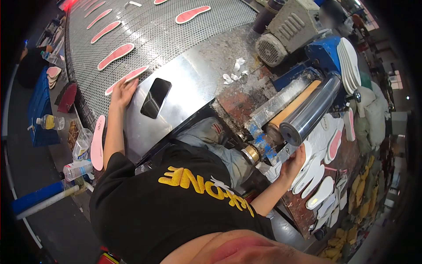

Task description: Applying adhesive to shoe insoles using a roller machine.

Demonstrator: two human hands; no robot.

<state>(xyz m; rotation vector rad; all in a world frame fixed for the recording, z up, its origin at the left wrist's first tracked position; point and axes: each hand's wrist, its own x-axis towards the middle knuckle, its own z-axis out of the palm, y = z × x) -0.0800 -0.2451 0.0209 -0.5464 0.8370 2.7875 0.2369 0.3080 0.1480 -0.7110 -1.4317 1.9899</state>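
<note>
My left hand [122, 93] is at the near edge of the metal mesh belt [149, 33]. Its fingers are closed on a pink insole with a pale rim [136, 73], which lies along the mesh. Beside it, a black phone [156, 97] rests on the shiny metal plate [187, 79]. My right hand [293, 165] is just below the near end of a steel roller [311, 110]. Its fingers are curled next to white insoles [313, 172]; whatever they hold is partly hidden. More pink insoles [116, 56] are spaced out along the belt.
A grey motor [285, 33] stands behind the rollers. White insoles are stacked upright [349, 66] by the blue housing [323, 53]. At left are plastic bottles [79, 169], a blue bin [43, 110] and a lone pink insole [97, 143]. Paper scraps [235, 72] lie near the motor.
</note>
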